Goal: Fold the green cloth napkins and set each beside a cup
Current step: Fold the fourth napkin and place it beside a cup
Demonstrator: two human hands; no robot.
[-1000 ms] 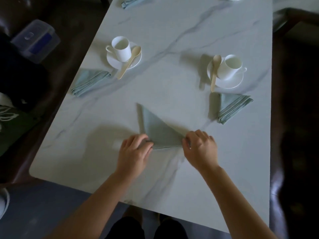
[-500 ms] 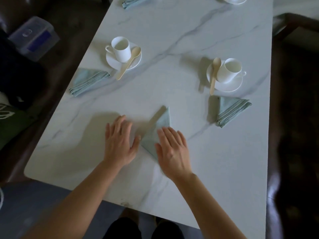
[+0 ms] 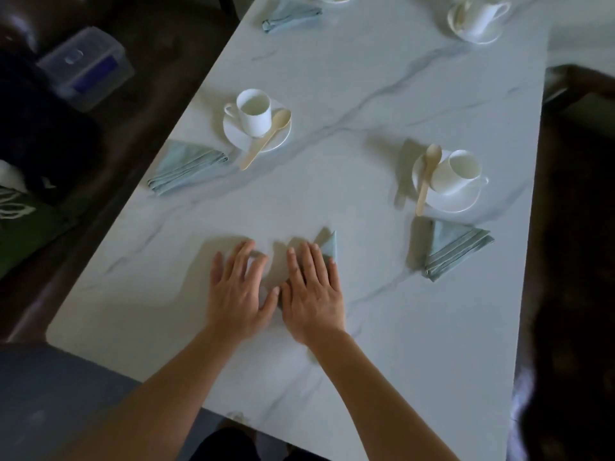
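Pressing: right hand (image 3: pixel 312 294) flat on the green napkin (image 3: pixel 329 248), fingers straight, clasping nothing
Other side: left hand (image 3: pixel 241 291) spread flat on the table (image 3: pixel 332 94) just beside the cloth, thumb at its near edge, holding nothing
Napkin place: near the middle of the table, mostly hidden beneath the right palm, with one pointed tip showing past the fingertips
Long axis: from the gap between the two thumbs, away and slightly rightward to that tip
Settings done: left folded napkin (image 3: pixel 186 168) beside the left cup (image 3: pixel 254 111); right folded napkin (image 3: pixel 457 249) just on the near side of the right cup (image 3: pixel 457 171)
Far end: far napkin (image 3: pixel 289 15) at the left; far right cup (image 3: pixel 479 15) with no napkin visible beside it
Step, judged: flattening the crease, probably the last fold
Next move, judged: calls for a pinch at the tip or an edge; right hand nearer, already on top and on the far right cup's side
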